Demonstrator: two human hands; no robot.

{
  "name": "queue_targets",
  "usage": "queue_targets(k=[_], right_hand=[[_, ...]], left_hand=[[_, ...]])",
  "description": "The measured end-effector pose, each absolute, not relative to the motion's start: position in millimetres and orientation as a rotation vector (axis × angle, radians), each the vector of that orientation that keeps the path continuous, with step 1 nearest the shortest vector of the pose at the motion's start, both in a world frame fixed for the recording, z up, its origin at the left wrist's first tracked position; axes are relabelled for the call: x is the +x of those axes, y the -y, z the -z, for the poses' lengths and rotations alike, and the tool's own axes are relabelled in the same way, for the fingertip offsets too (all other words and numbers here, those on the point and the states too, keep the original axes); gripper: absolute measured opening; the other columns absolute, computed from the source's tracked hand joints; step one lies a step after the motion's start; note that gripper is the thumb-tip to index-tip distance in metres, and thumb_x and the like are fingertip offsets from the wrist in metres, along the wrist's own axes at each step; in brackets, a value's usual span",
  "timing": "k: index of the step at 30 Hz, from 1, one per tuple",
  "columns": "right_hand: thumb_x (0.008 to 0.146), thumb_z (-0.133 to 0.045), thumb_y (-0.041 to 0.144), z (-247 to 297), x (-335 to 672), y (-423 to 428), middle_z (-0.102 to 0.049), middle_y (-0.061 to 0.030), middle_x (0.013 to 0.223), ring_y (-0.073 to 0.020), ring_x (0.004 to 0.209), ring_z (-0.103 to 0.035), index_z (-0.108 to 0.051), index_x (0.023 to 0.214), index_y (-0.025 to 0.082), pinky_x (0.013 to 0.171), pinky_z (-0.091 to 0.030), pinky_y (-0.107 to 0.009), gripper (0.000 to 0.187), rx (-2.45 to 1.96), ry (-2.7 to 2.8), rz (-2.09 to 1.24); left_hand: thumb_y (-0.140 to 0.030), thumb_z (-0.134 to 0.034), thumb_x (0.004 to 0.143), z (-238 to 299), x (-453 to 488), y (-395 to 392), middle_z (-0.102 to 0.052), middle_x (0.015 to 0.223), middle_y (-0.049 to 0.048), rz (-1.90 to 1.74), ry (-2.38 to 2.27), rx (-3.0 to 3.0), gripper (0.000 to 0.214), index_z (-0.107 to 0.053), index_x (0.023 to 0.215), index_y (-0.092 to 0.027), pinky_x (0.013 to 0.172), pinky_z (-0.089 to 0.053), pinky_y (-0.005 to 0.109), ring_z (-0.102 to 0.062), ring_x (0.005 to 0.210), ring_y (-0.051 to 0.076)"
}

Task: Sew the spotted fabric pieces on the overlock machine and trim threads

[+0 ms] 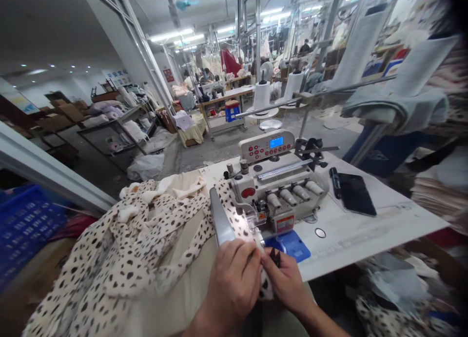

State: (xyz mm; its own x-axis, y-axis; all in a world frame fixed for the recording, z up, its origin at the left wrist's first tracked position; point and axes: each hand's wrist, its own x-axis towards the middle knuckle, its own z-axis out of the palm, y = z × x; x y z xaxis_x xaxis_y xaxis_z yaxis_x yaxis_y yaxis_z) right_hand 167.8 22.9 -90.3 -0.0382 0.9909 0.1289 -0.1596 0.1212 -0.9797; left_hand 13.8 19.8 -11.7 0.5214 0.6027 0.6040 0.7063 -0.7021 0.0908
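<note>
Spotted fabric (135, 261) heaped left of our sewing machine (280, 181), with some beside the needle area and more showing between our hands. Our left hand (232, 278) has fingers bunched together, pinching fabric just in front of the machine. Our right hand (287, 278) meets it, thumb and forefinger pinched there too; small dark pointed thing (275, 257) at its fingers, can't tell what. Phone (354, 194) and black marker (335, 183) sit right on our white table (343, 239).

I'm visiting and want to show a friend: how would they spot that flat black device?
Find the white sewing machine on the pale table. To its right in the picture lies the black device. Unlike the slim black cylinder beside it, it is a broad, flat rectangle.
</note>
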Motion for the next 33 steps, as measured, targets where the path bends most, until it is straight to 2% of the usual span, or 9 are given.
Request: queue_targets(k=[3, 8, 20, 24, 29, 33], right_hand=[[0.094, -0.062, 0.049, 94.5, 168.0, -22.9, -0.059, -0.0009, 0.067, -0.0144, 0.063, -0.052, -0.063, 0.073, 0.017, 0.062, -0.046, -0.025, 0.038, -0.993, 1.169, -1.224], [0.094, -0.061, 0.054, 100.2, 165.0, -21.2, -0.052, 0.0032, 0.059, -0.0097, 0.046, -0.045, -0.062, 0.078, 0.017, 0.046, -0.038, -0.022, 0.040, -1.009, 1.080, -1.386], [0.095, -0.060, 0.052, 85.5, 161.7, -21.6, -0.058, 0.0010, 0.056, -0.0079, 0.045, -0.046, -0.063, 0.073, 0.016, 0.046, -0.035, -0.021, 0.043, -0.989, 1.081, -1.347], [0.093, -0.061, 0.056, 87.0, 162.5, -21.7, -0.059, 0.0004, 0.057, -0.0079, 0.043, -0.046, -0.067, 0.080, 0.015, 0.044, -0.033, -0.021, 0.043, -0.975, 1.062, -1.370], [0.091, -0.062, 0.059, 92.5, 162.0, -21.4, -0.060, -0.0001, 0.056, -0.0082, 0.042, -0.047, -0.068, 0.083, 0.014, 0.043, -0.032, -0.020, 0.046, -0.983, 1.049, -1.378], [0.090, -0.063, 0.059, 91.0, 161.7, -21.3, -0.061, -0.0007, 0.056, -0.0087, 0.043, -0.048, -0.068, 0.080, 0.014, 0.044, -0.035, -0.020, 0.046, -0.999, 1.063, -1.368]], left_hand=[[-0.012, -0.061, 0.089, 12.1, 13.4, -20.6, -0.068, 0.116, 0.0115, 0.922, 1.118, -2.596, 0.027, -0.066, 0.116, -0.012, 0.096, -0.046, 0.045, -0.057, 0.107, 0.027], [-0.011, -0.060, 0.088, 8.6, 14.0, -21.5, -0.069, 0.114, 0.0110, 0.949, 1.110, -2.573, 0.026, -0.067, 0.114, -0.012, 0.095, -0.046, 0.044, -0.058, 0.106, 0.027], [-0.015, -0.057, 0.090, 1.9, 1.5, -35.4, -0.068, 0.114, 0.0123, 0.892, 1.184, -2.621, 0.031, -0.063, 0.121, -0.015, 0.096, -0.050, 0.044, -0.060, 0.109, 0.027], [-0.026, -0.059, 0.092, -6.6, -6.0, -49.4, -0.065, 0.121, 0.0142, 0.858, 1.260, -2.669, 0.032, -0.060, 0.123, -0.016, 0.101, -0.050, 0.046, -0.059, 0.116, 0.028], [-0.047, -0.069, 0.087, -12.6, -17.4, -72.1, -0.063, 0.128, 0.0138, 0.703, 1.364, -2.746, 0.052, -0.058, 0.129, -0.019, 0.112, -0.040, 0.056, -0.056, 0.124, 0.031], [-0.046, -0.071, 0.085, -18.1, -23.7, -79.5, -0.064, 0.128, 0.0132, 0.655, 1.445, -2.753, 0.047, -0.063, 0.122, -0.020, 0.109, -0.041, 0.054, -0.056, 0.123, 0.031]])
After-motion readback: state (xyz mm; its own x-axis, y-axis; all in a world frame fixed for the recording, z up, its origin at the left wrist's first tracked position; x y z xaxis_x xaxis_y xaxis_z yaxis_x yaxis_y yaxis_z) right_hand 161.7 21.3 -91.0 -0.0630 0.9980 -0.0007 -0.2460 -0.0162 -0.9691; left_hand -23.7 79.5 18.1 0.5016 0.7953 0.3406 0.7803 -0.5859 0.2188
